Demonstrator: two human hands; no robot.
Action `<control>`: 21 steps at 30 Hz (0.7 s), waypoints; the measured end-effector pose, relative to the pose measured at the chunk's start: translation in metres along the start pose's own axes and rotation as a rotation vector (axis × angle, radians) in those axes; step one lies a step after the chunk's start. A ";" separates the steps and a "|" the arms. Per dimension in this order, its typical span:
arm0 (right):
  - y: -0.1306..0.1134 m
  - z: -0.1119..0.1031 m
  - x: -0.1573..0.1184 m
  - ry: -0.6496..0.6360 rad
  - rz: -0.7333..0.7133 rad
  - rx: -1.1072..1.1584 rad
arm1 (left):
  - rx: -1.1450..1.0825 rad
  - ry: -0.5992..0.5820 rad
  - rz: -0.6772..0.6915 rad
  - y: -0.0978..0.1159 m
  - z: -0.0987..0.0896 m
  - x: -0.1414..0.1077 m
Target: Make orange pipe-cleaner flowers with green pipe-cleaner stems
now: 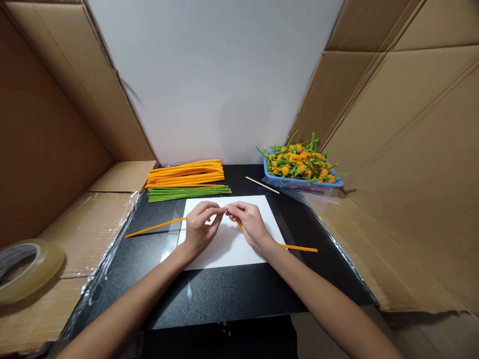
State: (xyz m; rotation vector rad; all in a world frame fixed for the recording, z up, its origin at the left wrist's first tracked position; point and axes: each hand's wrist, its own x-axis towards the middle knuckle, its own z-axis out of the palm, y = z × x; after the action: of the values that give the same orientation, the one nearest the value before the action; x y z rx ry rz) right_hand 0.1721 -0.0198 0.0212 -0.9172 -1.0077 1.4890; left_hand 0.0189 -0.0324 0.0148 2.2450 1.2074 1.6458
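Over a sheet of white paper (224, 253), my left hand (200, 225) and my right hand (250, 223) meet, fingertips pinched together. An orange pipe cleaner (155, 228) passes through both hands. One end sticks out to the left of my left hand, and an orange length shows under my right palm and beyond the right wrist. Whether this is one piece or two I cannot tell. My fingers hide the part at the pinch. Both hands are closed.
Behind the paper lie bundles of orange pipe cleaners (183, 174) and green pipe cleaners (187, 193). A thin wooden stick (262, 184) lies near a blue basket (318, 186) heaped with orange-and-green pipe-cleaner flowers (299, 162). A tape roll (50, 269) rests on cardboard at left. Cardboard walls flank the black table (209, 294).
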 end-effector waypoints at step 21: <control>0.009 0.000 0.004 0.046 0.101 0.069 | -0.003 -0.010 -0.146 -0.008 0.006 -0.005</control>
State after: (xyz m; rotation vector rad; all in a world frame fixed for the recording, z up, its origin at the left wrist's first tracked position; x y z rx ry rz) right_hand 0.1686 -0.0161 0.0129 -0.9604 -0.8825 1.5699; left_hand 0.0190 -0.0282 0.0040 2.1052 1.3308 1.5790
